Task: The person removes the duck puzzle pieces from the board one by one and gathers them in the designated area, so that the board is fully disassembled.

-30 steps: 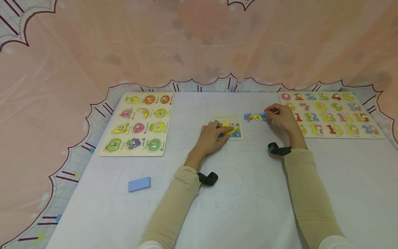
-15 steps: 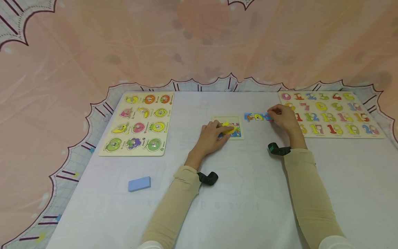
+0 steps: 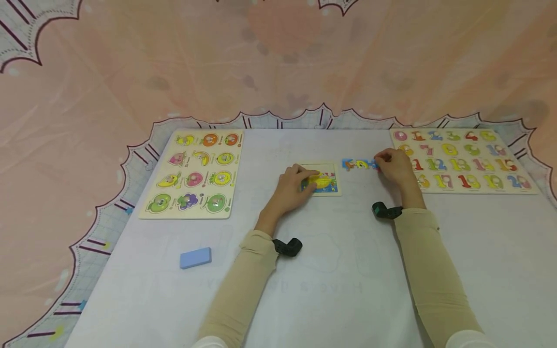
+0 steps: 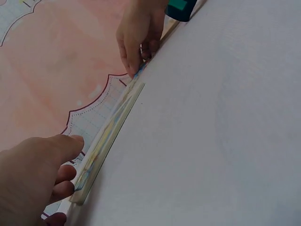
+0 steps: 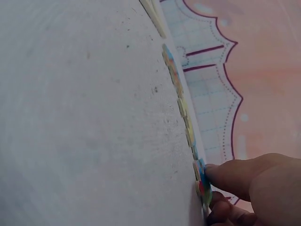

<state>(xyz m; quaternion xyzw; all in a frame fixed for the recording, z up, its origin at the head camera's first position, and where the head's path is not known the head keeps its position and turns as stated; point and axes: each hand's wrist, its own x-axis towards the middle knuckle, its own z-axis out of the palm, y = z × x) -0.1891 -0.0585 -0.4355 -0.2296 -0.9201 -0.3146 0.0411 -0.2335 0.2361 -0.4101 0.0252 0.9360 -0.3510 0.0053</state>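
In the head view, a small square puzzle tray (image 3: 332, 193) with a wooden rim lies mid-table, its picture yellow and blue. My left hand (image 3: 290, 189) rests at the tray's left side, index finger and thumb spread over the yellow part. To the tray's right is a row of joined jigsaw pieces (image 3: 354, 164), blue and yellow. My right hand (image 3: 397, 166) pinches the jigsaw piece (image 5: 202, 181) at the row's right end, thumb on one side and fingers on the other in the right wrist view. That piece is partly hidden in the head view.
A fruit puzzle board (image 3: 197, 166) lies at the left. At the back right is a number puzzle board (image 3: 465, 166), partly behind my right hand. A blue block (image 3: 195, 258) sits at the front left. White cloth covers the table (image 3: 330, 309).
My left index finger and thumb have spread apart and shifted slightly left, uncovering more of the yellow picture. My right hand has moved slightly right along the row and stays at its right end.
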